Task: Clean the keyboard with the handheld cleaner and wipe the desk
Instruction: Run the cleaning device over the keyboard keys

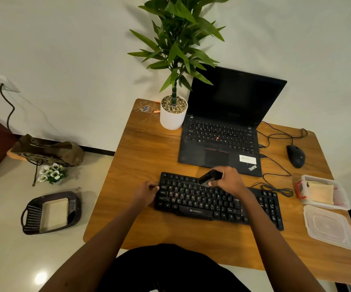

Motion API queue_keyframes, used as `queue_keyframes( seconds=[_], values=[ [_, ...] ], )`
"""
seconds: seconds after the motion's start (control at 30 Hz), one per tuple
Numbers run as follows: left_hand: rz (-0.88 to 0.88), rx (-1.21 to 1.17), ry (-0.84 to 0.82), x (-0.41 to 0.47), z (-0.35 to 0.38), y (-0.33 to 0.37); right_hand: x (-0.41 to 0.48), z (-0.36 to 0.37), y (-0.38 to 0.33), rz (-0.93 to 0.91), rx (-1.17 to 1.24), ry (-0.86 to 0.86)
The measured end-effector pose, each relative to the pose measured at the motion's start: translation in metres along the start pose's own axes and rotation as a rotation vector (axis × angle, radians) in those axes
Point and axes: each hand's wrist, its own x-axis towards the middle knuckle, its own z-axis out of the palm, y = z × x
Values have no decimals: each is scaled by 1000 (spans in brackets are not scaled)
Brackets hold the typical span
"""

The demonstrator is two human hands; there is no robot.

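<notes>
Dim warm light, bowed edges, cleaner (210,177) perhaps blurred

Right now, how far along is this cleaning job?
Early on. Done: nothing plainly finished. In hand: the right hand holds the handheld cleaner at the keyboard, near its top rows, while the left hand grips its left edge; pale specks show on the left keys. Left: wiping the desk; scraps lie at its far corner, and a folded cloth sits in the open box.
</notes>
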Motion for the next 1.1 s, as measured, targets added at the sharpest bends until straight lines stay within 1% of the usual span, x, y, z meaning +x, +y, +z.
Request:
queue_keyframes(
  seconds=[0.2, 0.5, 0.57, 0.63, 0.7, 0.73, 0.87, 0.9, 0.97, 1.03, 1.1],
  values=[
    [-11, 8, 6, -2, 0, 3, 10, 24, -45, -113, -6, -95],
    [8, -14, -5, -2, -2, 0, 31, 59, -107, -232, -72, -158],
    [6, -18, -6, -1, -2, -1, 32, 61, -110, -234, -19, -153],
    [3, -29, -12, -2, -3, 0, 32, 60, -106, -215, 61, -91],
    [1, -52, -27, -3, -4, 0, 31, 61, -100, -206, 86, -33],
    [-1, -60, -32, -3, -5, 0, 29, 63, -98, -211, 73, -37],
    [3, -51, -44, -4, -7, 2, 24, 71, -94, -231, 8, -145],
    [5, -53, -41, -5, -7, 2, 24, 70, -94, -234, 21, -141],
    [7, -47, -38, -5, -7, 2, 23, 69, -95, -240, 37, -82],
    [5, -43, -39, -5, -7, 2, 22, 69, -96, -253, 0, -40],
    [10, -41, -41, -5, -7, 1, 20, 72, -97, -262, -23, -89]
  ],
)
